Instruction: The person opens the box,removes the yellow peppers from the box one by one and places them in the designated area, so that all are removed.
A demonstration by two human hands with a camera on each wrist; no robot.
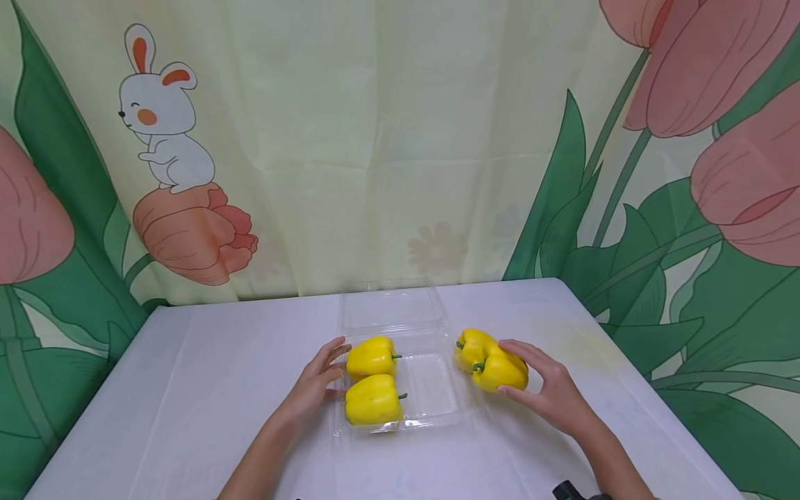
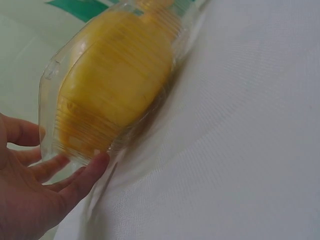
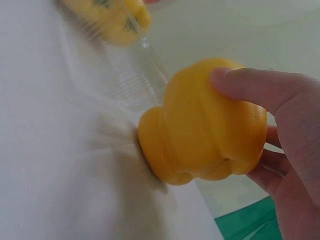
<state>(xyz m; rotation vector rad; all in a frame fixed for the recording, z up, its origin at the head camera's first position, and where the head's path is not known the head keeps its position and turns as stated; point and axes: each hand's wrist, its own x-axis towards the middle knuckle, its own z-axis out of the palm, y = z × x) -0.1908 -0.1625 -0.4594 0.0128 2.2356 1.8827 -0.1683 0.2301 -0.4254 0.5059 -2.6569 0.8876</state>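
Observation:
My right hand (image 1: 546, 389) grips a yellow bell pepper (image 1: 503, 369), with the thumb on one side and the fingers round the other. A second yellow bell pepper (image 1: 475, 344) sits right beside it, at the right wall of a clear plastic clamshell box (image 1: 431, 385). Two more yellow peppers lie in the box's left half, a far one (image 1: 371, 357) and a near one (image 1: 375, 401), stems pointing right. My left hand (image 1: 312, 385) touches the box's left wall with spread fingertips; the left wrist view shows the thumb (image 2: 95, 170) at its lower edge.
The box's clear lid (image 1: 392, 309) stands open at the back, towards the curtain (image 1: 325, 139) printed with tulips and a rabbit. A white cloth covers the table (image 1: 206, 396). A small black object (image 1: 569, 490) shows by the right forearm.

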